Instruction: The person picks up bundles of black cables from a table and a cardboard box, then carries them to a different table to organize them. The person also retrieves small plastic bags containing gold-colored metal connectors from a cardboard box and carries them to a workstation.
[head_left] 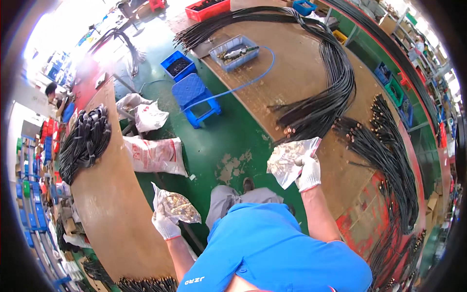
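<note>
My left hand (165, 224), in a white knit glove, grips a clear plastic bag (181, 207) of small brass-coloured metal parts, held out beside the left table. On the other side my right hand (309, 173), gloved the same way, pinches the upper edge of a second clear bag (283, 159) with paler metal parts inside. That bag hangs near the right table's edge, close to the ends of a black cable bundle (335, 92). The two bags are well apart, with my legs and the green floor between them.
A blue plastic stool (190, 95) and a blue bin (178, 65) stand on the floor ahead. A white sack (154, 155) lies by the left table (104, 209), which bears coiled black cables (86, 138). A grey crate (234, 54) with a blue hose sits on the right table (292, 58).
</note>
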`<control>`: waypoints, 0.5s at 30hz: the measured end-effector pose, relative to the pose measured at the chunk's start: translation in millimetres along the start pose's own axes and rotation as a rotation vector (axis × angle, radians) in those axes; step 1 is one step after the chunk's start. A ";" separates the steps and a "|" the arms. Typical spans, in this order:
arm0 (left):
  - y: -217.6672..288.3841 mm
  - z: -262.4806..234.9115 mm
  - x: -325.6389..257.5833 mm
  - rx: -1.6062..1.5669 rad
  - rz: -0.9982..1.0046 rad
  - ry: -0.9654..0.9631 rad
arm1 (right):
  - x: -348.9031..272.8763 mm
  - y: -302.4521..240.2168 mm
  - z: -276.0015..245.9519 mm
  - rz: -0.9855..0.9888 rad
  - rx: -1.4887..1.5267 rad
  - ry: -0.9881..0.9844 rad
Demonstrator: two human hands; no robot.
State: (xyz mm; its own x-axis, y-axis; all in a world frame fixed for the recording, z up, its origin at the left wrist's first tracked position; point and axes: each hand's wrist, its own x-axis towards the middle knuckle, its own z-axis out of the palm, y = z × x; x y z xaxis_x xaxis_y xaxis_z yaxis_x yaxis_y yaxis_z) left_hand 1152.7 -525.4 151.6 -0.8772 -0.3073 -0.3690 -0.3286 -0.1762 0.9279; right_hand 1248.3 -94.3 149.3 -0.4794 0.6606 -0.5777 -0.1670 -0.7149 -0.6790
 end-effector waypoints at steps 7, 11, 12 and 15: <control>26.0 131.3 136.8 0.097 0.026 -0.251 | 116.5 -34.0 109.8 -0.170 0.111 0.015; 36.2 231.9 196.0 0.230 -0.022 -0.429 | 190.6 -37.0 148.9 -0.192 0.070 0.134; 39.1 258.7 214.0 0.306 -0.052 -0.504 | 216.1 -35.1 146.1 -0.210 0.057 0.156; 48.2 332.0 265.9 0.514 -0.080 -0.719 | 252.1 -43.4 176.8 -0.200 0.074 0.225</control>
State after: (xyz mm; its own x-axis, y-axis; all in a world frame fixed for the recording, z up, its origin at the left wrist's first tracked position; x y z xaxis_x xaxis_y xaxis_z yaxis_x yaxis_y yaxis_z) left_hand 787.3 -305.1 116.0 -0.7958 0.3805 -0.4712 -0.3632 0.3227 0.8740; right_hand 982.4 62.8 113.2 -0.2298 0.8179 -0.5275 -0.3051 -0.5752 -0.7590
